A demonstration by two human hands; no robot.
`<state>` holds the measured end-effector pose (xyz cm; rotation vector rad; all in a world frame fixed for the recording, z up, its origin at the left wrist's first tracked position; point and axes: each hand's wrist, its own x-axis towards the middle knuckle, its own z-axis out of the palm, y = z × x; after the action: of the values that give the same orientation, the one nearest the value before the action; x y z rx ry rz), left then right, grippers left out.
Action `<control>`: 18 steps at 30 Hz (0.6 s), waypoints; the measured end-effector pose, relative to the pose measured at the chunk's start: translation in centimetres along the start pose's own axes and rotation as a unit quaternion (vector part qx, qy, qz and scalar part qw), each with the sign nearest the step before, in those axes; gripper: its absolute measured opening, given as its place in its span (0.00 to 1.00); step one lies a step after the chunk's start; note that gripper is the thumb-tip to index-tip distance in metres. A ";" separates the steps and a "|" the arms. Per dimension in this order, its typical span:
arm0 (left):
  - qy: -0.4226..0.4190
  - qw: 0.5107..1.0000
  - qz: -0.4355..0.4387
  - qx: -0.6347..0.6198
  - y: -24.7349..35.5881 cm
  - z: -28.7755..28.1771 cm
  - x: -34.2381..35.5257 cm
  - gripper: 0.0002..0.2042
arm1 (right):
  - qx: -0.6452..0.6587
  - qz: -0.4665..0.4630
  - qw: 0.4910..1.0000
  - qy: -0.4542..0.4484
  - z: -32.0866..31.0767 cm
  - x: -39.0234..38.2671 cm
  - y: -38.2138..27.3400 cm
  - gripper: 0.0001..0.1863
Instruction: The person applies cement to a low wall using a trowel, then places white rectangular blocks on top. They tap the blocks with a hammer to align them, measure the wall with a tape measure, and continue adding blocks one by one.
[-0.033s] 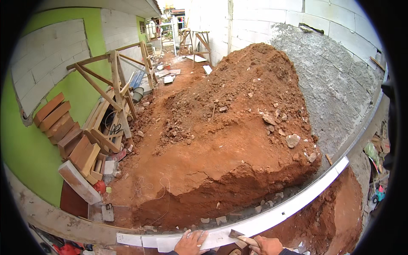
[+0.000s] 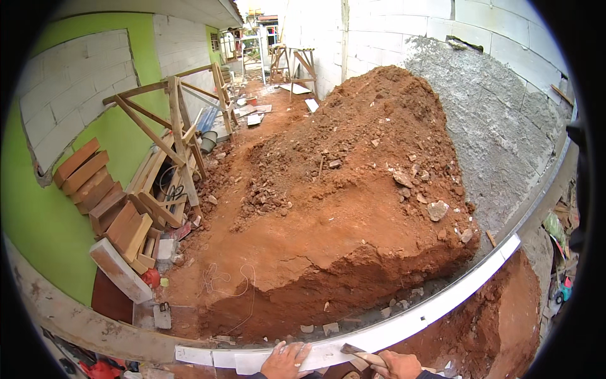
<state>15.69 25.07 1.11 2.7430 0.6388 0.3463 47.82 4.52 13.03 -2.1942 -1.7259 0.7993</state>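
A long white board [image 2: 379,331], jointed in places, runs across the front, curving up to the right. My left hand [image 2: 286,361] rests on it near the lower middle, fingers stretched over its face and somewhat apart. Just to the right, my right hand [image 2: 396,365] is wrapped round a wooden-handled tool [image 2: 374,359]. Its dark flat metal end [image 2: 349,348] points left and lies over the board's lower edge. The exact kind of tool cannot be made out. Wrists and sleeves are cut off by the lower rim.
Beyond the board rises a large red soil mound [image 2: 353,208] with loose stones. Stacked wooden pieces [image 2: 104,196] and a wooden trestle [image 2: 180,139] stand by the green wall [image 2: 44,234]. A block wall [image 2: 492,132] borders the right. A dug pit [image 2: 499,316] lies below the board.
The whole scene sits slightly shifted to the right and down in the picture. Both hands, the tool and the board keep nearly the same places relative to each other.
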 end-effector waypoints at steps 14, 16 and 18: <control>0.152 0.986 -0.064 -0.006 1.7 -4.8 -2.5 0.24 | -0.083 -0.153 0.962 -0.209 -1.7 6.4 -1.1 0.30; 0.185 0.971 -0.142 0.050 1.0 -4.4 -4.3 0.21 | -0.076 -0.212 0.957 -0.180 -0.7 7.6 -2.0 0.30; 0.236 0.943 -0.224 0.064 0.2 -4.1 -5.9 0.16 | -0.086 -0.244 0.951 -0.171 0.1 9.0 -3.0 0.32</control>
<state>9.44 23.11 4.04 2.5260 1.4193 0.8838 46.67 13.91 12.06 -1.6591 -2.4536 0.9612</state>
